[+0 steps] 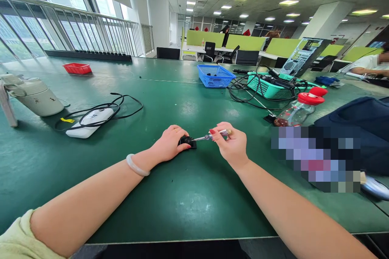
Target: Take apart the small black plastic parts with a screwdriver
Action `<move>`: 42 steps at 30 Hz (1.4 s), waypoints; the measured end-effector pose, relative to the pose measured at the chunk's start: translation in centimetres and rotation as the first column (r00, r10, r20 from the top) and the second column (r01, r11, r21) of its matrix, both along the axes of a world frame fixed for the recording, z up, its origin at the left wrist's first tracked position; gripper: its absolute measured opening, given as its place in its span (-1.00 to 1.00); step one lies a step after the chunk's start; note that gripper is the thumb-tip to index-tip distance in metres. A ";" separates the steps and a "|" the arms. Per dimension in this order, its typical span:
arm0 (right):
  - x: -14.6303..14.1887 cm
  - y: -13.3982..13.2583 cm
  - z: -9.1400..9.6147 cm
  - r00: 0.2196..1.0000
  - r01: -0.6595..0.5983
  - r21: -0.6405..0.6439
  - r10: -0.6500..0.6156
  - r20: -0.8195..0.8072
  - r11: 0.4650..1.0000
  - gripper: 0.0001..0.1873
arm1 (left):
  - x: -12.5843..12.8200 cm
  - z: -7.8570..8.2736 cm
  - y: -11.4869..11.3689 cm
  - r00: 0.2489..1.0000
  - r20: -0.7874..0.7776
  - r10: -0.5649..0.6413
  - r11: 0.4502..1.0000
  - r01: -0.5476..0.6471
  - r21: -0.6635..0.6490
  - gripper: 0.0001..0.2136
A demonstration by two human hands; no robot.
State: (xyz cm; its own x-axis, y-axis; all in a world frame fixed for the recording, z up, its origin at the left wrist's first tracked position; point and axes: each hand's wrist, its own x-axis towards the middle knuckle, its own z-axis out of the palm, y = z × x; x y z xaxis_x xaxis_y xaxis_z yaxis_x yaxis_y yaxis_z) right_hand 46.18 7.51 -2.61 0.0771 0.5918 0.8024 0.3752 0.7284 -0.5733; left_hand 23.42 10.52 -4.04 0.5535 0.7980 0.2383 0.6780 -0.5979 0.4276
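Note:
My left hand [170, 143] rests on the green table [146, 206], its thumb and fingers closed round a small black part [191, 144]. What kind of part it is I cannot make out, since the fingers cover much of it. In my right hand [232, 145] is a slim screwdriver [209, 136] with a clear handle, gripped between thumb and fingers. It lies nearly level, and its metal shaft points left, the tip at the black part. Whether the tip sits in a screw is too small to tell.
A white device with a black cable [94, 121] and a pale bottle [38, 97] lie left. Farther back are a red tray [77, 68], a blue basket [215, 77] and a green basket [264, 87] with cables. A red-capped bottle [296, 111] and dark cloth [361, 129] are right.

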 end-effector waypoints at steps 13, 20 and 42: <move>-0.2 -0.6 0.6 0.998 0.048 -0.047 -0.050 -0.041 0.998 -0.57 | 0.5 0.9 -0.7 1.000 -0.003 -0.025 0.994 0.026 0.103 -0.74; -0.6 -1.4 1.2 0.968 -0.069 0.131 0.035 0.247 0.989 -0.75 | 0.7 0.9 -0.9 0.998 -0.029 -0.061 0.983 0.065 0.174 -0.77; -1.0 -1.8 1.1 0.802 -0.286 0.365 0.014 0.597 0.886 -0.68 | 0.8 0.7 -0.8 0.997 -0.006 -0.070 0.989 0.071 0.133 -0.80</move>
